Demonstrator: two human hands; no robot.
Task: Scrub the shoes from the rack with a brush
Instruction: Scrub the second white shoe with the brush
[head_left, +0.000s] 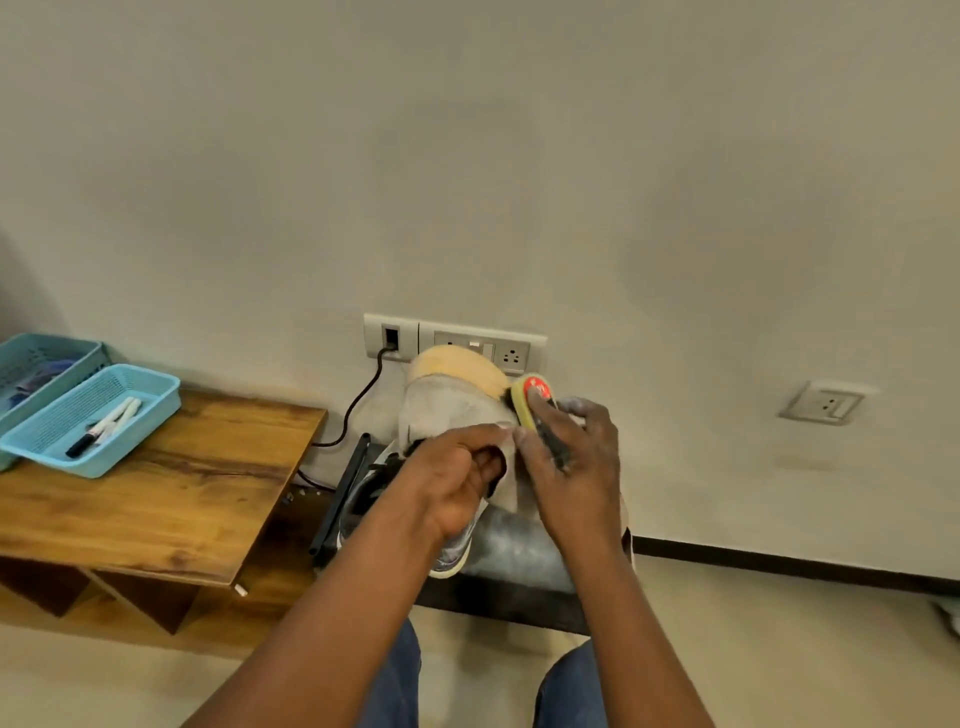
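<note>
In the head view, the person sits facing a wall, knees in blue trousers at the bottom edge, and holds a pale shoe up in front of the chest. The left hand curls its fingers into the shoe's opening and grips the edge there, most likely to keep the shoe steady and turned so that its side faces the other hand. The shoe is tilted with its tan sole up toward the wall, which brings the upper within easy reach.

The right hand is wrapped around a yellow brush with a red label, thumb and fingers closed on its body, and the brush meets the shoe's side just under the sole edge. Pale dust on the fingers suggests that scrubbing is under way.

Below the hands, other shoes lie on a low dark rack against the wall, close by so the next one can be picked up. How many are there is hard to tell.

To the left stands a wooden desk carrying two blue baskets, the nearer one holding markers. Wall sockets sit just behind the raised shoe, with a black cable plugged in.
</note>
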